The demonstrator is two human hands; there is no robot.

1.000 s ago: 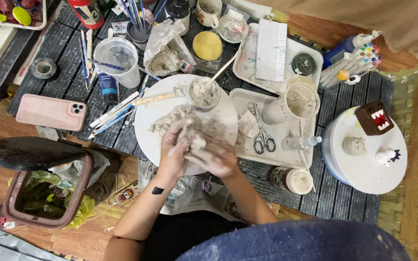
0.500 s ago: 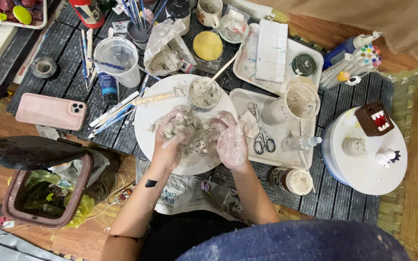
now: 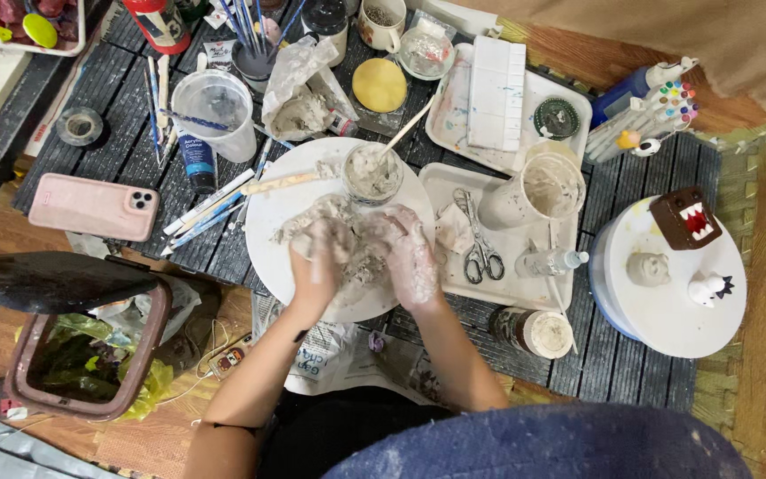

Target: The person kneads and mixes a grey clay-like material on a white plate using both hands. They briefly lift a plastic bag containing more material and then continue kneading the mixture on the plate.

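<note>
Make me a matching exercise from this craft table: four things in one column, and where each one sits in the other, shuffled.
Things:
1. scissors
2. pink phone
3. grey clay lump
4. small brown box figure

Places:
A. on the round white stand at the far right
B. between the two hands on the round board
C. on the white tray right of the board
D. on the dark mat at the left

Pairs: 1-C, 2-D, 3-B, 4-A

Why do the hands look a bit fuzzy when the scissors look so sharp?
In the head view, the left hand and right hand are slightly smeared with blur over the grey clay, while the scissors and pink phone are crisp. Light is soft and even, with no harsh glare.
</note>
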